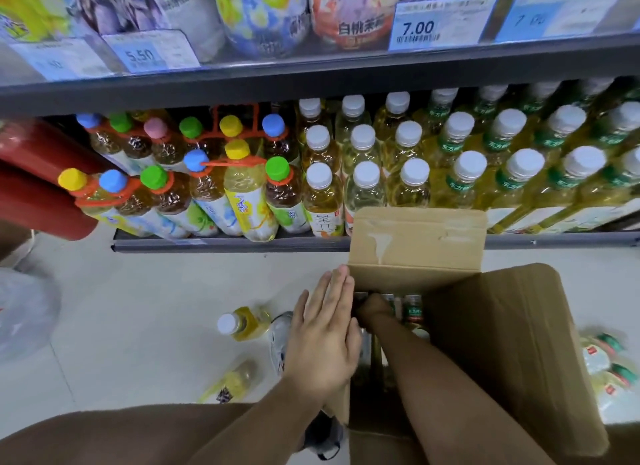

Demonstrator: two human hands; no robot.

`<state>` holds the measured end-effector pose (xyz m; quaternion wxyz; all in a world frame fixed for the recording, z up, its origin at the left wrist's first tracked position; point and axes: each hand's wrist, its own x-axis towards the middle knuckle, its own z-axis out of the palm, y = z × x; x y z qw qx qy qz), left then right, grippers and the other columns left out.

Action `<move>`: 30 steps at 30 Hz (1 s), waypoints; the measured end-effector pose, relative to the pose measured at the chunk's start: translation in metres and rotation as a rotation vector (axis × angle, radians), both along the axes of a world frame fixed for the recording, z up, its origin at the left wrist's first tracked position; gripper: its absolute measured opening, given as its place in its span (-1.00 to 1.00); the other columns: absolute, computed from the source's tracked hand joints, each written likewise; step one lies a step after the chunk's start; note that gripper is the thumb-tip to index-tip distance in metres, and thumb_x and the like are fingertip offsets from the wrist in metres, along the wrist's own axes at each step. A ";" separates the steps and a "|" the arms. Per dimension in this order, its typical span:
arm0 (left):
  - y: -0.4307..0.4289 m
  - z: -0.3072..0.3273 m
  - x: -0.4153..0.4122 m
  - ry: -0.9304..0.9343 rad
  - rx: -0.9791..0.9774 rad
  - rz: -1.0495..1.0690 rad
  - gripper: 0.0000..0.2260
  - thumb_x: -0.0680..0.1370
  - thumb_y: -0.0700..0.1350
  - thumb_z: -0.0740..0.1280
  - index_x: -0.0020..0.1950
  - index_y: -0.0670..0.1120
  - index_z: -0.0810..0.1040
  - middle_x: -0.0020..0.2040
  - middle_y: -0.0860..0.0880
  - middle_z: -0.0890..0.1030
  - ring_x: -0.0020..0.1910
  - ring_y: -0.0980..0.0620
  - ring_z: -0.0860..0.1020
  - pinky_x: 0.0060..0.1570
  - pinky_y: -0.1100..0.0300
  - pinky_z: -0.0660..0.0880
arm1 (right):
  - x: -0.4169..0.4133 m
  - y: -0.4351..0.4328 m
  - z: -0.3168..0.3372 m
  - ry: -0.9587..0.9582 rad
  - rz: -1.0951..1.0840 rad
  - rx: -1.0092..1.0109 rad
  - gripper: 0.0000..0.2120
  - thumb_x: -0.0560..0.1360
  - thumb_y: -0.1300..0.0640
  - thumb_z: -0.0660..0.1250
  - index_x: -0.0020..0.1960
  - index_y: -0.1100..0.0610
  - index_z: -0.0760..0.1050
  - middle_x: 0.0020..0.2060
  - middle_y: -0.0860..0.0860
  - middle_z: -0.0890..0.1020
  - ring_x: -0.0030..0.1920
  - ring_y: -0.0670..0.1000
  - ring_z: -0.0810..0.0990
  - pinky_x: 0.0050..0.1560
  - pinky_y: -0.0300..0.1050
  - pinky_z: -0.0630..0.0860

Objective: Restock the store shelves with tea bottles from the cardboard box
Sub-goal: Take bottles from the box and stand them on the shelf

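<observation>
An open cardboard box (512,343) stands on the floor in front of the bottom shelf (225,245), its flaps raised. Inside it I see the tops of several tea bottles (412,307) with green labels. My right hand (372,308) reaches down into the box with its fingers curled round a bottle top; the grip is in shadow. My left hand (323,333) lies flat with straight fingers against the box's left wall. The shelf holds rows of white-capped tea bottles (467,173).
Bottles with coloured caps (207,173) fill the shelf's left part. Two loose bottles (242,322) lie on the white floor left of the box. A plastic-wrapped pack (609,371) sits right of the box. Red packs (38,173) jut out at far left.
</observation>
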<state>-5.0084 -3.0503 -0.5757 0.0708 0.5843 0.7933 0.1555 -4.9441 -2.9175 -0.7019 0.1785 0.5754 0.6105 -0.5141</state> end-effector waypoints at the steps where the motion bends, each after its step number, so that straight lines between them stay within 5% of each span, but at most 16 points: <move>1: 0.000 0.000 0.000 0.002 -0.006 0.000 -0.47 0.63 -0.03 0.10 0.60 -0.13 0.25 0.63 -0.02 0.17 0.61 -0.02 0.15 0.44 -0.17 0.32 | 0.002 0.001 0.001 0.011 -0.034 -0.002 -0.72 0.56 0.22 0.30 0.26 0.26 0.49 0.23 0.21 0.56 0.15 0.16 0.53 0.09 -0.15 0.49; 4: 0.001 0.001 -0.001 0.012 -0.015 0.007 -0.47 0.62 -0.03 0.11 0.60 -0.13 0.26 0.63 -0.02 0.17 0.60 -0.03 0.17 0.44 -0.17 0.33 | 0.005 -0.001 0.018 0.048 -0.078 0.018 -0.70 0.52 0.09 0.39 0.16 0.24 0.51 0.09 0.16 0.61 0.01 0.10 0.54 -0.12 -0.23 0.51; 7: 0.001 0.003 0.000 0.019 -0.031 0.016 -0.47 0.61 -0.03 0.11 0.58 -0.14 0.28 0.62 -0.03 0.20 0.59 -0.05 0.21 0.42 -0.16 0.37 | 0.017 -0.010 0.034 0.058 0.068 0.112 -0.66 0.53 -0.06 0.34 0.15 0.18 0.54 0.05 0.11 0.63 0.05 0.10 0.57 -0.09 -0.20 0.35; 11: 0.002 0.012 0.000 0.026 -0.137 0.033 -0.46 0.62 0.01 0.04 0.60 -0.11 0.26 0.63 0.00 0.17 0.59 -0.04 0.20 0.43 -0.12 0.36 | 0.033 -0.017 0.076 0.164 0.081 0.256 -0.66 0.49 -0.09 0.39 0.11 0.14 0.60 0.06 0.07 0.68 0.06 0.08 0.62 -0.04 -0.20 0.44; 16: 0.003 0.037 0.005 0.012 -0.325 0.027 -0.28 0.52 0.18 -0.30 0.66 -0.03 -0.05 0.62 0.10 -0.21 0.63 0.04 -0.14 0.59 -0.06 0.00 | 0.061 0.000 0.160 0.306 0.053 0.360 -0.70 0.41 -0.16 0.43 -0.09 0.07 0.63 -0.17 -0.04 0.69 -0.08 -0.05 0.63 -0.03 -0.18 0.51; 18: 0.006 0.056 0.011 -0.044 -0.351 0.001 -0.21 0.46 0.27 -0.34 0.66 -0.01 -0.11 0.65 0.06 -0.18 0.62 0.07 -0.20 0.59 0.00 -0.14 | 0.073 0.006 0.196 0.391 0.059 0.398 -0.74 0.43 -0.13 0.43 -0.19 0.07 0.61 -0.24 -0.07 0.66 -0.16 -0.10 0.59 -0.14 -0.20 0.46; 21: 0.009 0.096 0.034 -0.291 -0.268 -0.052 -0.32 0.60 0.32 0.04 0.64 0.02 0.03 0.59 0.08 0.18 0.58 0.05 0.13 0.48 0.14 0.12 | 0.086 0.008 0.246 0.515 0.041 0.432 -0.76 0.46 -0.04 0.44 -0.31 0.02 0.51 -0.32 -0.12 0.59 -0.22 -0.13 0.53 -0.29 -0.32 0.40; 24: 0.017 0.120 0.057 -0.545 -0.082 0.055 -0.25 0.48 0.24 0.42 0.55 0.10 0.13 0.37 0.09 0.44 0.31 0.04 0.48 0.25 0.13 0.42 | 0.092 0.007 0.282 0.594 0.000 0.493 -0.68 0.46 0.01 0.44 -0.42 0.00 0.42 -0.48 -0.15 0.50 -0.40 -0.24 0.44 -0.44 -0.41 0.32; 26: 0.023 0.129 0.065 -0.595 0.012 0.152 -0.15 0.42 0.19 0.51 0.54 0.07 0.09 0.30 0.10 0.45 0.19 0.07 0.51 0.16 0.12 0.47 | 0.095 0.006 0.299 0.670 -0.038 0.496 -0.64 0.45 0.05 0.44 -0.46 0.02 0.40 -0.54 -0.15 0.46 -0.48 -0.24 0.39 -0.43 -0.35 0.31; 30: 0.030 0.155 0.065 -0.489 0.120 0.236 -0.36 0.40 0.07 0.52 0.35 0.08 0.25 0.08 0.11 0.53 0.00 0.07 0.54 -0.19 0.32 0.44 | 0.097 0.002 0.324 0.853 -0.106 0.364 -0.81 0.49 0.08 0.44 -0.27 0.06 0.54 -0.48 -0.14 0.51 -0.49 -0.20 0.43 -0.43 -0.34 0.35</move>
